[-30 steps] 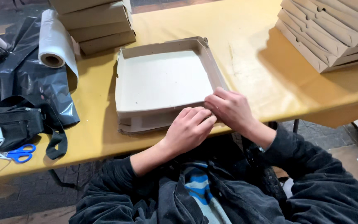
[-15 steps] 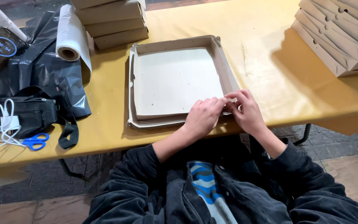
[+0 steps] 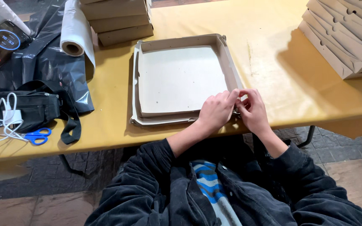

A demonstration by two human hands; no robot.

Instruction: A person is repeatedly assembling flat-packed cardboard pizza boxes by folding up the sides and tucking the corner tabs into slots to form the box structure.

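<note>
Flat cardboard box (image 3: 177,79) at near edge of yellow surface (image 3: 273,62). Both hands pinch its near-right corner: left hand (image 3: 216,111) and right hand (image 3: 254,109) touching. 2 box stacks far: (image 3: 120,19), (image 3: 348,33). Blue scissors (image 3: 36,136) near left.

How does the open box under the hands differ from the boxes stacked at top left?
The open cardboard box lies alone, lid off, its pale inside showing; the stacked boxes are closed and piled up. The open one is being worked at its near right corner by the left hand and right hand; nobody touches the stack. Both are flat brown cardboard on the yellow table.
</note>
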